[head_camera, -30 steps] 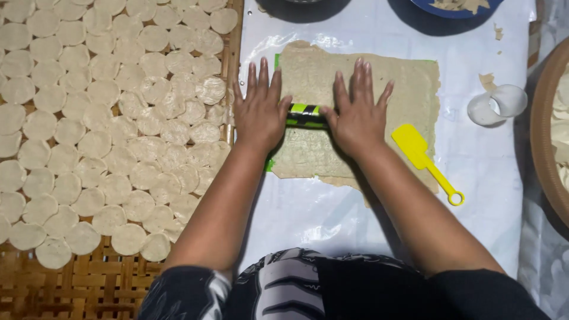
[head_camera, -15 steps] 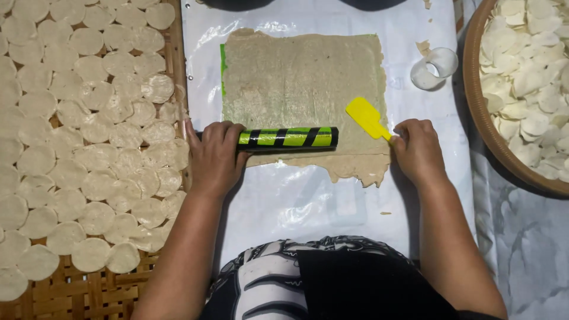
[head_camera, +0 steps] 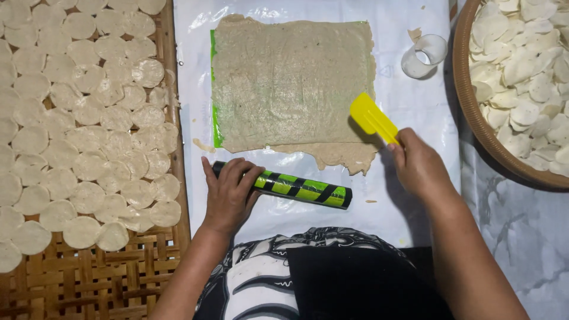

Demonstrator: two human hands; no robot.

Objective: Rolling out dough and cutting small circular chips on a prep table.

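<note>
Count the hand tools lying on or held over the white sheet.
3: striped roller under the left hand, yellow scraper in the right hand, ring cutter top right.

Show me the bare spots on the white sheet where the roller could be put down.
Bare white sheet shows right of the dough, below the ring cutter, and in front of the dough, where the left hand holds the roller. The woven tray is crowded with dough rounds.

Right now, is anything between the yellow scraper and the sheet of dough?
Nothing visible. The right hand holds the yellow scraper with its blade already at the dough sheet's right edge. The rolling pin lies below the dough, under the left hand.
</note>
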